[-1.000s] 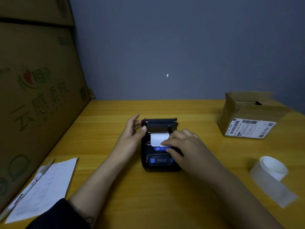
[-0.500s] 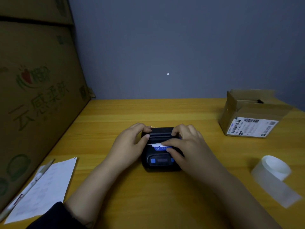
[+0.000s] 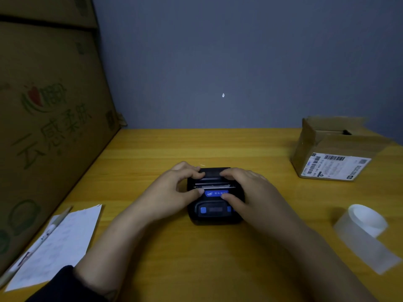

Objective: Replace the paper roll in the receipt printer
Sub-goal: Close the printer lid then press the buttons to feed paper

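Observation:
A small black receipt printer [image 3: 214, 211] with blue buttons and a blue label sits in the middle of the wooden table [image 3: 196, 258]. Its lid is down, and only a thin pale line shows at the paper slot. My left hand [image 3: 174, 190] grips the printer's left side, fingers on the lid and thumb at the front. My right hand [image 3: 248, 190] grips the right side the same way. A loose white paper roll [image 3: 364, 223] with a long unrolled tail lies on the table at the right.
A large printed cardboard box [image 3: 48, 127] leans along the left. A sheet of paper [image 3: 58, 247] with a pen [image 3: 39, 238] on it lies at the front left. A small open shipping carton [image 3: 329, 153] stands at the back right.
The printer's lid was up with white paper showing under my right fingers; both hands have pressed the lid down, and the paper tongue is no longer visible.

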